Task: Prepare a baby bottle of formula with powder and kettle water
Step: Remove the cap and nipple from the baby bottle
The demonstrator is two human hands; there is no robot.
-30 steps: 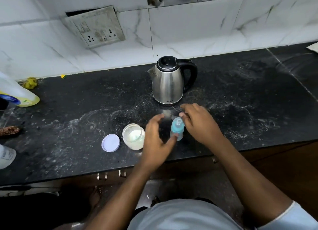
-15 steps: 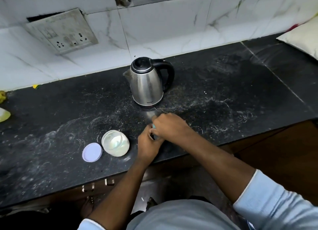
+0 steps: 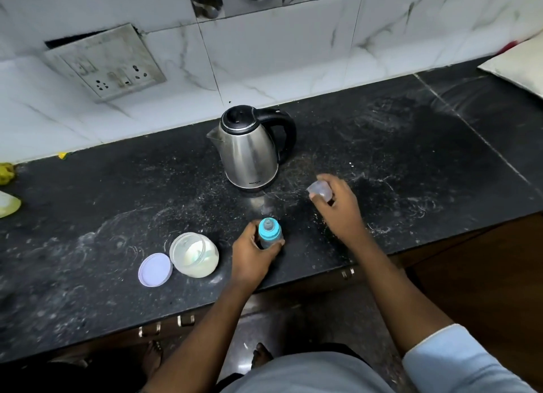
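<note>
Bottle [image 3: 269, 234] with a blue collar and clear teat stands upright near the front edge of the black counter [image 3: 88, 216], just below the middle of the frame. The left hand [image 3: 253, 253] wraps it from the left and below, fingers curled around its body, thumb on the far side and fingertips showing at its lower right. To the left of that hand sits an open clear jar [image 3: 194, 254] with pale powder inside, and touching or just beside the jar's left side a lilac lid [image 3: 155, 269] lies flat on the counter.

Right of the bottle and a little farther back, the right hand [image 3: 338, 204] hovers over the counter, apart from the bottle. Its fingers are bent and pinch a small clear cap [image 3: 320, 190] at the hand's upper left; whether the cap touches the counter I cannot tell.

Behind both hands, in the middle of the frame, a steel kettle [image 3: 249, 154] stands with its black lid shut, spout toward the left and black handle toward the right. White streaks and specks cover the counter around it.

At the far left edge lie a pale object and something yellow, both cut off by the frame. On the tiled wall in the upper left a socket plate [image 3: 105, 62] hangs tilted. A white cushion-like thing [image 3: 520, 69] fills the upper right corner.
</note>
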